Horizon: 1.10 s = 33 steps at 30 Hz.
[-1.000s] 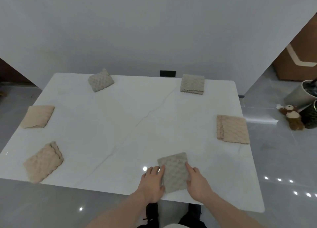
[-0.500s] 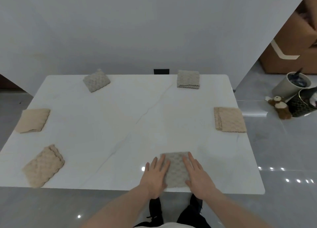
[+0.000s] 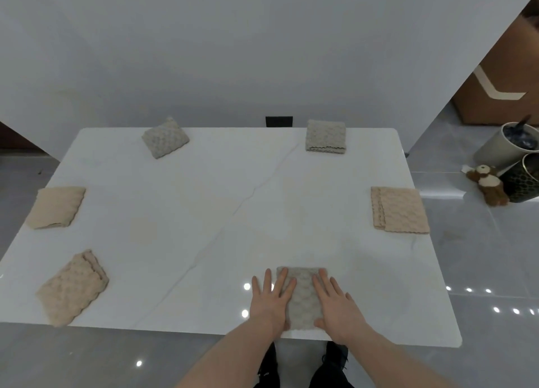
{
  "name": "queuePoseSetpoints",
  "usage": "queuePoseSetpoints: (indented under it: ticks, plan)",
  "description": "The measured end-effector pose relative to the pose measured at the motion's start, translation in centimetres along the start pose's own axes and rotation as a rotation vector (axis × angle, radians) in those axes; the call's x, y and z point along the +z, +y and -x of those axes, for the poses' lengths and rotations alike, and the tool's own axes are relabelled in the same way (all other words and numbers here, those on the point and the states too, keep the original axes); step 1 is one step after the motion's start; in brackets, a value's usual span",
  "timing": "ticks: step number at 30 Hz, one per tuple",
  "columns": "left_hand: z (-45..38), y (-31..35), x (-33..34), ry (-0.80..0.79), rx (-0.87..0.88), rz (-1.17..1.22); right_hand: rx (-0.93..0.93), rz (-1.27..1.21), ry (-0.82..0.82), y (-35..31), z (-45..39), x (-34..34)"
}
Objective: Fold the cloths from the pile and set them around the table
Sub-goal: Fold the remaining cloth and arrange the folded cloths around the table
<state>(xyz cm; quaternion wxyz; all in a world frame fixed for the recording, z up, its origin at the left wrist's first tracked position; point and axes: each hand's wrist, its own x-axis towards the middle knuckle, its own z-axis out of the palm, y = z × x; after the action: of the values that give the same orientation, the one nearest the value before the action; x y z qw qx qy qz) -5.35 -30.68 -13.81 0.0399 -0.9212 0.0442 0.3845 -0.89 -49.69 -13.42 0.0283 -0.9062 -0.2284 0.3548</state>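
Grey cloth [image 3: 303,297] at six o'clock lies under both flat, open-fingered hands; left hand [image 3: 269,306], right hand [image 3: 335,307]; five folded cloths ring the table [image 3: 233,212].

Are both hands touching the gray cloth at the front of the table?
Touching. The head view shows the left hand and right hand lying flat with straight fingers on the gray cloth, one over each side.

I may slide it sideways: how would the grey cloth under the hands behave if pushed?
The grey cloth looks soft and layered, so it would probably bunch or unfold. The glossy table likely lets it slide easily under the flat left hand and right hand.
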Motion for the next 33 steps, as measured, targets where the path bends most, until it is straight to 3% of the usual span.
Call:
queuePoseSetpoints:
  ticks: [9, 23, 33]
  plan:
    - [0.0, -0.3, 0.3, 0.038, 0.037, -0.055, 0.007, 0.111, 0.021, -1.2, 0.8, 0.5]
    - [0.7, -1.2, 0.5, 0.065, 0.115, -0.013, 0.079, 0.091, 0.037, -2.0, 1.9, 1.5]
    - [0.4, -0.8, 0.5, 0.059, 0.055, -0.038, 0.077, 0.044, 0.038, -2.1, 2.0, 1.2]
